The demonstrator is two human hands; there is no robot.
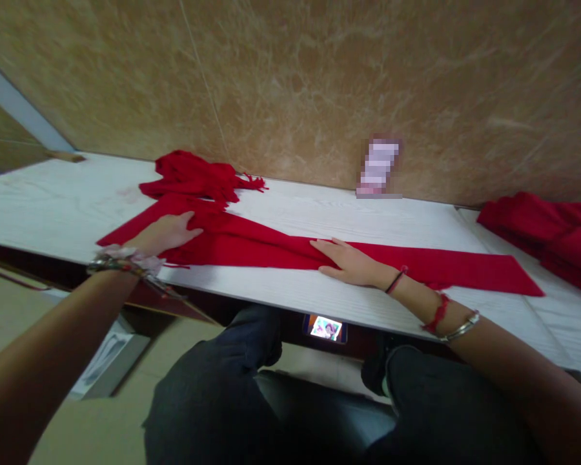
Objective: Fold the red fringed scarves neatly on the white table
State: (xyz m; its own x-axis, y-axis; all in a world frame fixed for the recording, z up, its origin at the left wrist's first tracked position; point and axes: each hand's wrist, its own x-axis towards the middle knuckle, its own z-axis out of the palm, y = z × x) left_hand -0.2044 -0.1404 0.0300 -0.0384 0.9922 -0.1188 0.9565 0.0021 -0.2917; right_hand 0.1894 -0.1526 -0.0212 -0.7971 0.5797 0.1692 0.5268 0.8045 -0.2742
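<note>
A long red scarf [252, 248] lies stretched out from left to right on the white table [271, 284], folded into a narrow strip with slanted ends and a crease along its middle. My left hand [167, 232] rests flat on its wider left part, fingers apart. On the strip right of its middle lies my right hand [346, 259], palm down with the fingers spread. A bit of fringe shows under the scarf's near edge by my left wrist. Just behind the left part sits a crumpled red fringed cloth [193, 173], touching or nearly touching the scarf.
More red fabric [552, 236] is heaped at the table's right end. A blurred pink and white item [378, 166] leans on the tan marbled wall [290, 84]. Under the near edge a phone [325, 328] shows a lit screen. A white box [109, 361] stands below left.
</note>
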